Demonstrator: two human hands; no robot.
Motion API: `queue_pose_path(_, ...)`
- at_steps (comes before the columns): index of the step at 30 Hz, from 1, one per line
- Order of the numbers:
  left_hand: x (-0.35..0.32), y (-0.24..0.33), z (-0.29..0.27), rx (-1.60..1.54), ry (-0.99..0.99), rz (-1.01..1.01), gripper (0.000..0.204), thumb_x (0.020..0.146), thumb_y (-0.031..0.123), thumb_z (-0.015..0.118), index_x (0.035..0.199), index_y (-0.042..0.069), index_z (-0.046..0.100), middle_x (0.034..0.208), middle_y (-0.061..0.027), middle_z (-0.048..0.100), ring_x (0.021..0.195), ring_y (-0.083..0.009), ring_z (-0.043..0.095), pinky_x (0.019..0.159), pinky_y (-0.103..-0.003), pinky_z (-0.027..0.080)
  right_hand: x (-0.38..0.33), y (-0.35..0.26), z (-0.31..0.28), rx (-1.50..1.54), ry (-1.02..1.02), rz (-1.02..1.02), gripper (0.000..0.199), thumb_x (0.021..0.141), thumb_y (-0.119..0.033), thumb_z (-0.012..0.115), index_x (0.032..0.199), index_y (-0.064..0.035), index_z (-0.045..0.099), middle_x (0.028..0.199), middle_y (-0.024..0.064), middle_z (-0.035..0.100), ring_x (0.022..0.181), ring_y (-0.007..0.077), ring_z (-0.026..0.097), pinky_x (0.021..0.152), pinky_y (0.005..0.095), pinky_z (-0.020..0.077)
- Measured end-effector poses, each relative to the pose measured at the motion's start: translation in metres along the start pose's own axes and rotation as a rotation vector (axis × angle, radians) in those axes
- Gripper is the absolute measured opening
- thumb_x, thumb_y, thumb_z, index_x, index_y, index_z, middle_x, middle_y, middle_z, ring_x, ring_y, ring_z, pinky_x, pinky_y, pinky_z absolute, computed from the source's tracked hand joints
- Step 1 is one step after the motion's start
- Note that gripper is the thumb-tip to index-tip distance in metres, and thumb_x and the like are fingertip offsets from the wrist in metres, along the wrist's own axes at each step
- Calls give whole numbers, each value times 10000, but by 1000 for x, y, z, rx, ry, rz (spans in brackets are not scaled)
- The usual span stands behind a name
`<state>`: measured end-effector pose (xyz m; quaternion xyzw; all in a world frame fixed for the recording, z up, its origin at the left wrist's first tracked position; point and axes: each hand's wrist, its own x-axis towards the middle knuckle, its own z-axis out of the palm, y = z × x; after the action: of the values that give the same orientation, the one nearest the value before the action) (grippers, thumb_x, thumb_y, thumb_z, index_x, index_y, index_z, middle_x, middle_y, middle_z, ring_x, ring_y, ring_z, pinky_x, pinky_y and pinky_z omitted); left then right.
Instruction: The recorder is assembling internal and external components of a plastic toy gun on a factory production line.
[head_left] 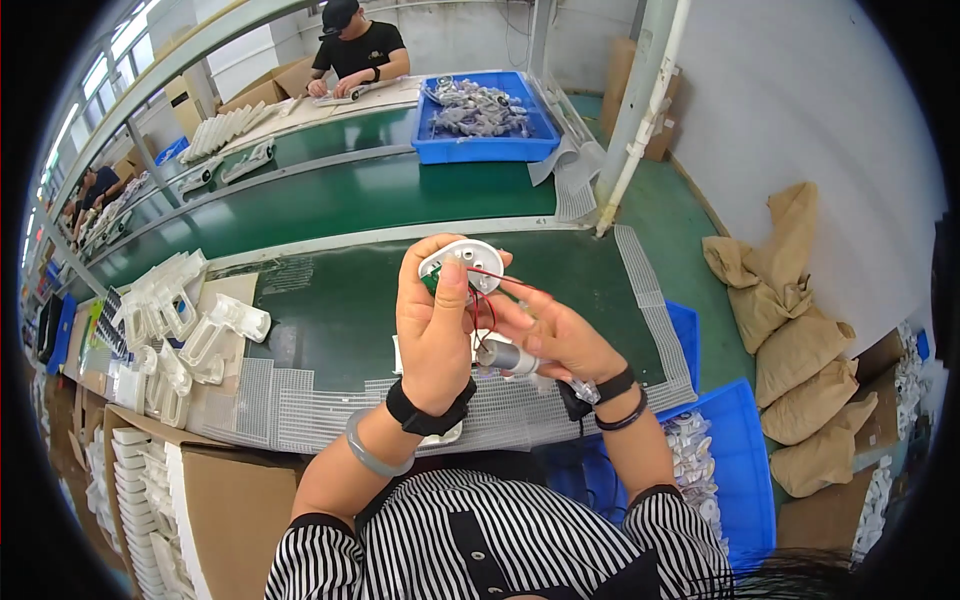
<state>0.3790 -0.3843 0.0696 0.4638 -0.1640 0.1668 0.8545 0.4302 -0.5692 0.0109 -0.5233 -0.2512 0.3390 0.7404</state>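
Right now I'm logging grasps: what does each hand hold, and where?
The left hand pinches the white round plate at its lower edge. The right hand holds the small silver motor by its body.

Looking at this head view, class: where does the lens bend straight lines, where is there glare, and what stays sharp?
In the head view, fisheye distortion curves the green conveyor belt and shelf rails toward the black rim; windows at upper left are blown out; light is even, with soft shadows; the left hand, the white round part it holds, and the right hand are sharp.
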Motion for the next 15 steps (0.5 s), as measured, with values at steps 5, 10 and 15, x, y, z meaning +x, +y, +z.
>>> queue_pose_path(5, -3, -9, -7, 276, -25, 183, 267, 1077, 218, 476, 1244, 25, 397, 1153, -227, 642, 698, -235, 703, 497, -272, 565, -9, 4, -11, 38, 41, -112, 1101, 927, -179, 751, 1608, -129, -113, 854, 73, 629, 469, 38, 459, 411, 178, 362)
queue_pose_path(10, -3, -15, -28, 485, 45, 205, 238, 1065, 162, 499, 1227, 20, 399, 1149, -218, 645, 751, -216, 710, 517, -268, 572, -6, -8, 0, -137, 149, -144, 1168, 888, -18, 744, 1599, -155, -173, 922, 102, 658, 588, 41, 566, 462, 179, 428)
queue_pose_path(15, 4, -10, -36, 357, 168, 14, 248, 1059, 181, 529, 1217, 20, 427, 1083, -166, 666, 698, -194, 721, 405, -214, 488, -15, -18, 0, -340, 316, -206, 1174, 876, 13, 739, 1600, -140, -173, 975, 112, 662, 660, 47, 620, 572, 170, 460)
